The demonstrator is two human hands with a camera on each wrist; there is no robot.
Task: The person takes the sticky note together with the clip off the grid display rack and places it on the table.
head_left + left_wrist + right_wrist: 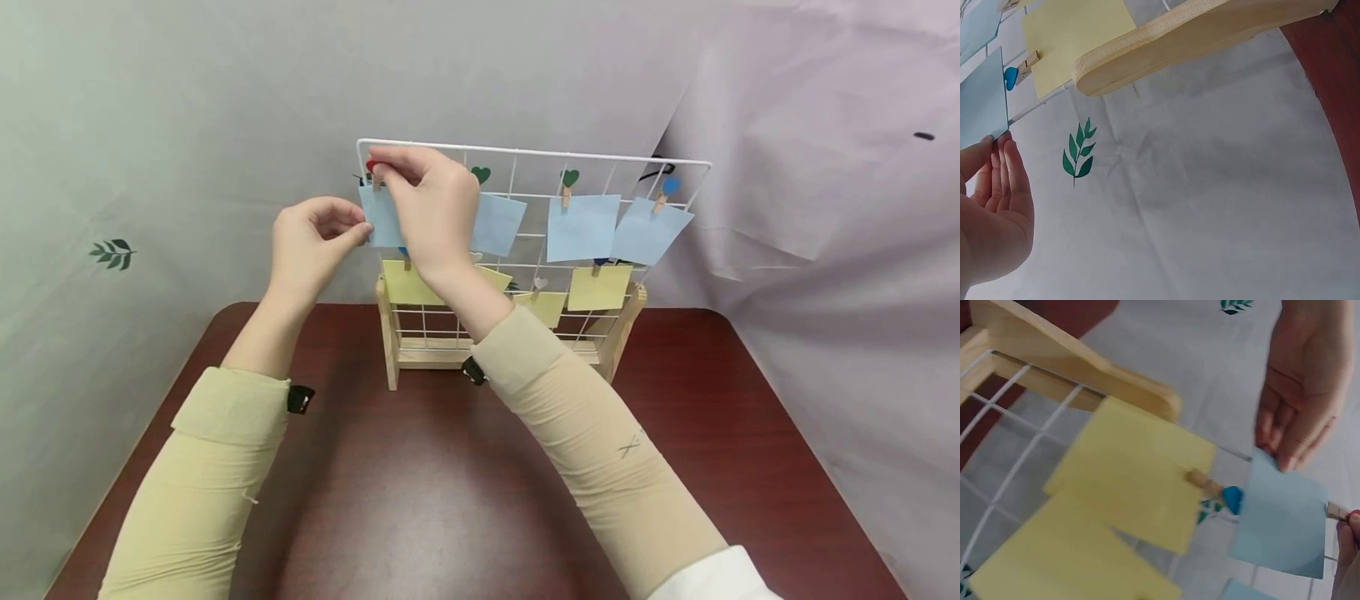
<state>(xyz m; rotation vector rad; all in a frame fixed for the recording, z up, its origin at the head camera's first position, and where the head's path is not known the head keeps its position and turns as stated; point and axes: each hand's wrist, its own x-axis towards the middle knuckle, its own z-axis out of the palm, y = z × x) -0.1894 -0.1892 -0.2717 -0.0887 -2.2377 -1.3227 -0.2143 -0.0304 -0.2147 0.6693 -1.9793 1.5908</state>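
Note:
At the upper left of a white wire grid (pixel 585 153), a blue paper note (pixel 1282 515) hangs under a small wooden clothespin (pixel 1337 511) topped with a red heart. My left hand (pixel 303 250) pinches the note's left edge between thumb and fingers, seen close in the left wrist view. My right hand (pixel 438 208) pinches the red-heart clothespin at the note's top edge and covers part of the note in the head view. Just below, a yellow note (pixel 1075 40) hangs from a clothespin with a blue heart (pixel 1011 79).
More blue notes (pixel 583 229) and yellow notes (pixel 598 288) hang on the grid from heart clothespins. Wooden feet (pixel 388 333) hold the grid up on a dark red table (pixel 420 492). Pale cloth (pixel 187 125) with leaf prints hangs behind.

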